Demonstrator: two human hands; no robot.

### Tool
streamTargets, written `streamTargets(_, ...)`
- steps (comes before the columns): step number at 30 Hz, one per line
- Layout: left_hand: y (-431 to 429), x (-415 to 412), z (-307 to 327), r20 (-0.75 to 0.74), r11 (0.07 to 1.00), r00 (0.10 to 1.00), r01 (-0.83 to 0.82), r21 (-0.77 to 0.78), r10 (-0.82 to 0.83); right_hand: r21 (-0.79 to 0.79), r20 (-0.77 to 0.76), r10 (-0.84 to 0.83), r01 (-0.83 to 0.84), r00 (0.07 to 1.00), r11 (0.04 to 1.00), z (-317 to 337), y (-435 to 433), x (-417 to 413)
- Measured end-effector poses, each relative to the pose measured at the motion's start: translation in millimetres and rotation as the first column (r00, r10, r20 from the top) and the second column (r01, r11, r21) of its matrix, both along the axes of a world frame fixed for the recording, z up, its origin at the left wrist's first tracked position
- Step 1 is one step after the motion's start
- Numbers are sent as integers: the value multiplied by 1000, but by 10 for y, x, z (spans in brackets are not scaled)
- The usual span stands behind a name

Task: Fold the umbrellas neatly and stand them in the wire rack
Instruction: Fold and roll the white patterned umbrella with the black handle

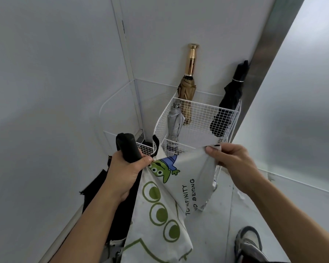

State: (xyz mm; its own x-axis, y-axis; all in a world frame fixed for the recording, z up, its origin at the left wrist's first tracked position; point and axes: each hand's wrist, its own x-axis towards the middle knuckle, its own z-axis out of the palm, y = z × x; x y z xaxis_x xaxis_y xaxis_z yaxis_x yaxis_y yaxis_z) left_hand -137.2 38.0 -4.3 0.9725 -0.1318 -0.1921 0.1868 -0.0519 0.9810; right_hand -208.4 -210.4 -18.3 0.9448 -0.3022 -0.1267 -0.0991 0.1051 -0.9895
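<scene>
Starting nearest: the printed umbrella [160, 215] hangs loose and unfolded in front of the person, white cloth with green alien faces, some black fabric bunched under the left arm. It's not in the rack yet.

The left hand [125, 173] has its fingers clenched round the black handle [127, 149], handle end up. I'd guess that's to keep the shaft steady while the cloth gets sorted. The right hand [230, 158] pinches the edge of one canopy panel between thumb and fingers and pulls it out flat, which looks like the way to line up a pleat before wrapping.

Just past the hands sits the white wire rack [201, 111] in the corner. Three umbrellas stand in it: a grey umbrella [173, 122] at the left, a gold umbrella [188, 82] leaning on the back wall, and a black umbrella [232, 99] at the right. The middle looks free, so probably that's where this one goes.
</scene>
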Motion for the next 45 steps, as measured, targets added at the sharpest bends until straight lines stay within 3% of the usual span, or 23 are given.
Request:
streamTargets(4,4,23,29,-37,992,997,-73,-107,69,-28,-168,56,-61,984,998,-30,-33,-3)
streamTargets(7,30,46,28,-65,975,991,-127,-185,117,-160,-445,21,-102,895,982,-96,-66,1)
streamTargets(10,31,56,19,-50,962,988,-151,-227,144,-177,-574,38,-170,818,969,-94,-96,-13)
streamTargets(13,26,52,19,-28,960,990,-143,-242,140,-121,-536,19,-99,844,988,-85,-80,1)
streamTargets(18,46,25,46,-2,957,997,-76,-280,79,-194,-593,-66,-63,803,979,-223,1,45)
streamTargets(25,-5,-55,119,21,955,1000,19,-297,-14,60,-536,-5,44,844,997,-269,-16,73)
streamTargets(28,14,-19,98,-3,953,998,-54,-297,55,252,-523,3,152,852,956,-270,-59,72)
streamTargets(32,8,22,61,-39,935,982,-188,-301,186,319,-501,-96,287,860,903,-271,-101,100)
streamTargets(33,-3,23,54,-48,930,976,-219,-295,215,246,-475,-159,304,865,920,-274,-88,109)
streamTargets(35,-10,38,28,-93,914,954,-299,-276,284,-81,-345,-306,297,887,952,-264,-29,105)
streamTargets(37,0,78,-13,-152,891,923,-382,-244,354,-369,-118,-350,286,929,884,-208,72,48)
streamTargets(39,-5,115,-53,-201,862,883,-462,-209,425,-460,1,-205,182,979,869,-123,210,-34)
streamTargets(41,-17,138,-72,-230,824,838,-536,-181,495,-524,-25,56,-61,998,850,-97,391,-126)
streamTargets(45,1,204,-66,-228,753,759,-645,-132,610,-673,-185,471,-460,863,579,-146,659,-285)
